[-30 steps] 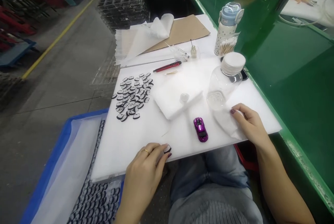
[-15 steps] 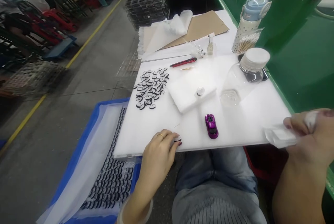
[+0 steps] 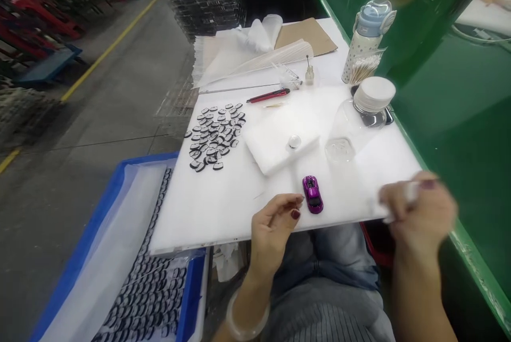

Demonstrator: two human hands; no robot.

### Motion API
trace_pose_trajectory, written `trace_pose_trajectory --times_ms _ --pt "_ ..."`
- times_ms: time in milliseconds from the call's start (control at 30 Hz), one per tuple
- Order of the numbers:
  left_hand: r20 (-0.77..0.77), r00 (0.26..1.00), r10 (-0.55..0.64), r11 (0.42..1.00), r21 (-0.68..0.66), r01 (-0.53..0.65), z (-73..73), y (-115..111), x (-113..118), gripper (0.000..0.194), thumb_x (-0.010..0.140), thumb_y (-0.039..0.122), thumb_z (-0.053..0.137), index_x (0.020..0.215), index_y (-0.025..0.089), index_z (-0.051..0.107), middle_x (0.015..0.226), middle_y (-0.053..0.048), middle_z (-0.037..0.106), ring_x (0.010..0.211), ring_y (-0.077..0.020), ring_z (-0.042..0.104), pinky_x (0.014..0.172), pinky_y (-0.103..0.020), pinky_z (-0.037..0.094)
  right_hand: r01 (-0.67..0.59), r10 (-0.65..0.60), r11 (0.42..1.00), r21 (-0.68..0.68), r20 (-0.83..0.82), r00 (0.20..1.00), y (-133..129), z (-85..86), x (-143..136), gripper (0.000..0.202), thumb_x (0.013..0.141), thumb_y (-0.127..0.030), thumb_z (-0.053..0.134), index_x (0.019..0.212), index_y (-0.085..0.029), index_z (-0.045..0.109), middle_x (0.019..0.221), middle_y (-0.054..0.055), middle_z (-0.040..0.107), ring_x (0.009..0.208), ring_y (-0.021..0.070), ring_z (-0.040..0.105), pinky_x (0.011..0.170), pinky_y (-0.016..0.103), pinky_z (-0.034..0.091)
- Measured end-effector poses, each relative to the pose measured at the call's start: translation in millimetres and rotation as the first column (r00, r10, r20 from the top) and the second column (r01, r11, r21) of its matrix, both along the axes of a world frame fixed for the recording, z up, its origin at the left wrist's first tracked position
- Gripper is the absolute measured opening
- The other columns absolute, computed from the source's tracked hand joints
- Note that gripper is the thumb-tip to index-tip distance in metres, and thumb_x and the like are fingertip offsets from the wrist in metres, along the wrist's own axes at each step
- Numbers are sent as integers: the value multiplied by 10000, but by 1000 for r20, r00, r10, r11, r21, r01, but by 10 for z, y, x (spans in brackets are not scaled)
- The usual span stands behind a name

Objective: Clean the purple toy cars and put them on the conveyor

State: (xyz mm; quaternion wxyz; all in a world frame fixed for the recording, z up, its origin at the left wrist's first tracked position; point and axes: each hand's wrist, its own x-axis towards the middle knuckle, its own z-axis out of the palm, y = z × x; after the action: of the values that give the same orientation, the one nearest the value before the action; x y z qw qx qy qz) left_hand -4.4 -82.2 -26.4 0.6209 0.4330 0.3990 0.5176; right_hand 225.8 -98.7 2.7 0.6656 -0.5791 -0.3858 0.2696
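Observation:
My left hand (image 3: pixel 275 227) is closed, thumb and fingers pinched just left of the purple toy car (image 3: pixel 312 194). The small black-and-silver piece held in it a moment ago is now mostly hidden by the fingers. On the right, my right hand (image 3: pixel 423 211) is blurred by motion and closed around a white cloth (image 3: pixel 411 191), which looks like thin wipe material. Many loose black-and-silver pieces (image 3: pixel 215 137) lie spread on the left of the white tabletop (image 3: pixel 223 203). Beyond the car rests a white foam block (image 3: pixel 275 142) with a small round clear dish (image 3: pixel 294 142) on it.
A clear jar with a white lid (image 3: pixel 374 93), cotton swabs (image 3: pixel 365 65) and a bottle (image 3: pixel 363 39) stand along the right edge. A red cutter (image 3: pixel 268 96) and a small glass vial (image 3: pixel 309 75) lie farther back. A blue crate (image 3: pixel 195 283) sits below left.
My left hand has moved right from the table's front edge to beside the purple car. My right hand has come inward to the left with the white cloth. The view has shifted slightly.

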Motion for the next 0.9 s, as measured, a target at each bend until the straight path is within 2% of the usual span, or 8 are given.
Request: trace_pose_trajectory --times_ms 100,133,200,300,400,567,767,900 --pt "348 937 7 988 -146 47 -55 56 152 193 776 349 822 926 231 791 875 -20 720 838 -96 665 830 -164 546 -351 349 935 -61 -29 937 -56 -107 -417 354 958 -401 612 685 -183 557 532 -29 469 439 86 392 413 210 298" --pt "410 912 -3 981 -175 82 -52 70 154 208 754 351 840 907 218 794 861 -22 723 819 -92 669 817 -158 550 -423 423 904 -67 -17 906 -56 -137 -505 334 962 -379 613 698 -174 593 548 -21 497 450 86 408 417 209 300" --pt "466 884 -27 967 -212 141 -31 82 115 230 726 344 863 885 192 797 848 -35 738 795 -96 684 801 -159 559 -463 463 886 -12 49 885 -27 -167 -610 261 948 -329 642 739 -172 652 566 -16 531 471 92 443 437 214 330" --pt "489 871 -51 949 -247 194 -5 74 43 250 695 348 884 867 186 802 829 -50 759 764 -113 703 768 -176 572 -470 435 876 112 237 868 66 -132 -672 88 919 -199 668 846 -190 717 644 -1 597 552 112 530 496 226 405" --pt "519 854 -42 943 -261 205 -16 61 27 254 667 356 899 861 218 808 791 -37 766 734 -122 711 718 -185 575 -487 379 856 171 433 818 151 -49 -732 190 914 -95 614 1002 -209 738 759 24 621 632 122 582 528 225 461" --pt "509 860 -14 944 -276 179 -19 53 61 245 656 347 905 831 209 805 740 -27 754 699 -122 698 710 -201 575 -477 228 860 178 702 674 159 25 -857 150 902 -94 606 991 -143 716 874 53 556 542 62 466 472 205 414" --pt "486 873 30 946 -297 133 16 53 74 266 611 342 928 791 189 806 734 -29 754 652 -97 673 649 -161 559 -506 202 857 98 839 505 84 145 -764 111 873 -75 594 911 -146 669 814 33 536 522 66 412 471 232 363" --pt "519 855 -7 946 -274 174 -3 50 66 235 648 341 909 812 206 810 721 -15 753 659 -90 685 662 -146 558 -465 165 880 94 858 486 100 205 -712 108 899 -105 614 971 -168 664 823 24 541 533 66 421 482 222 373"
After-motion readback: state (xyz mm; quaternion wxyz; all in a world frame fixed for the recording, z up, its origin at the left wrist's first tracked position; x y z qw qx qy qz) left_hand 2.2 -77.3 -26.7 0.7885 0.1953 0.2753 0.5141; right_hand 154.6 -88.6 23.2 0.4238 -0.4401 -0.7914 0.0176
